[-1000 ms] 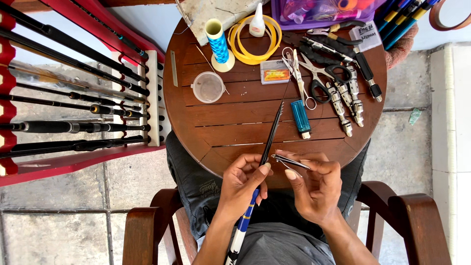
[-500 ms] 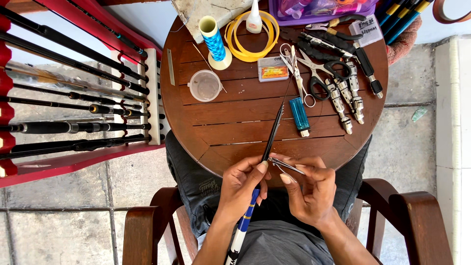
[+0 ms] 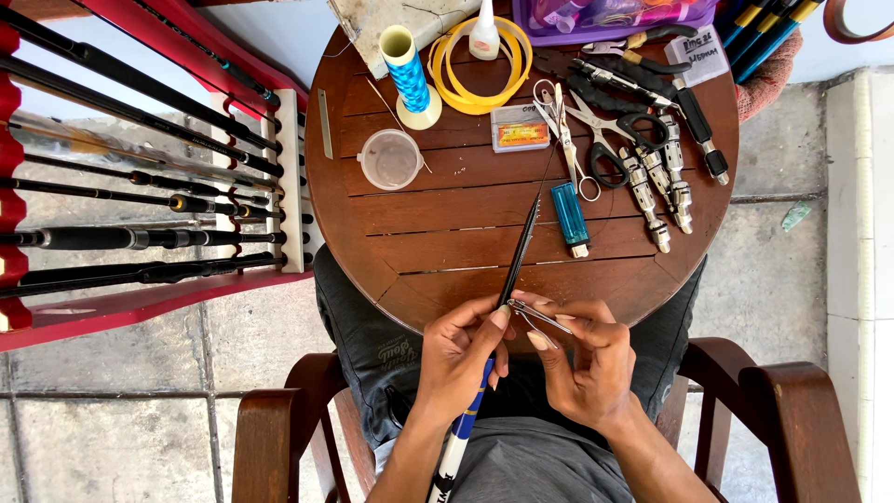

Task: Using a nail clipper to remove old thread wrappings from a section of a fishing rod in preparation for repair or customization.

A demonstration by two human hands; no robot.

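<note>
A: What's in the hands rn?

B: Left hand [image 3: 458, 352] has its grip closed round a thin dark fishing rod [image 3: 518, 256], thumb & fingers pinched on it just past the table [image 3: 447, 233] edge. Rod runs from the lap, blue-white handle section low by the wrist, tip end slanting up over the table toward the scissors [image 3: 596, 140].

A: And the right?

B: Right hand [image 3: 589, 359] w/ fingers together on a small metal rod guide [image 3: 540, 315], pressed vs the rod right next to the left thumb. Guide's tiny, so exact shape is hard to tell, prob a wire-frame piece.

A: Table stuff?

B: Round wooden one. Blue lighter [image 3: 569, 216] just beyond the rod tip area, row of silver reel seats [image 3: 659, 191] to its right. Blue thread spool [image 3: 410, 76] & yellow coiled line [image 3: 482, 58] at the far side, clear plastic cup [image 3: 390, 159] near the left edge, small orange box [image 3: 520, 129] mid-table.

A: Around it?

B: Red rack w/ dark rods [image 3: 140, 186] on the left, well apart from the hands. Person sits in a wooden armchair [image 3: 792, 410].
</note>
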